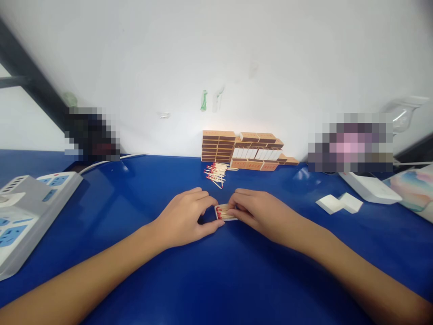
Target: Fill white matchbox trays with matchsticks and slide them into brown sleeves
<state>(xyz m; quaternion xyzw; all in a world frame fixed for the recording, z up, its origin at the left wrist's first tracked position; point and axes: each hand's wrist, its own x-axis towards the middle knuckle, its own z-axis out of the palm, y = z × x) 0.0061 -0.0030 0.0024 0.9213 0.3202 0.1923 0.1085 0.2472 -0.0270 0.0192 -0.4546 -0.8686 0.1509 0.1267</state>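
A small white matchbox tray [224,219] lies on the blue table with red-tipped matches [221,212] in it. My left hand [187,214] holds the tray's left end, thumb at the near side and fingers at the far side. Over the right part of the tray, my right hand [255,212] is closed, its fingertips on the matches; its hold is partly hidden. Just beyond the tray is a loose pile of matches [216,173].
Against the wall stand stacked matchboxes [218,146] and a row of white trays [245,153]. Folded white pieces [339,203] and a white box [370,187] lie at right. A power strip [43,212] sits at left, its cable [111,159] running behind.
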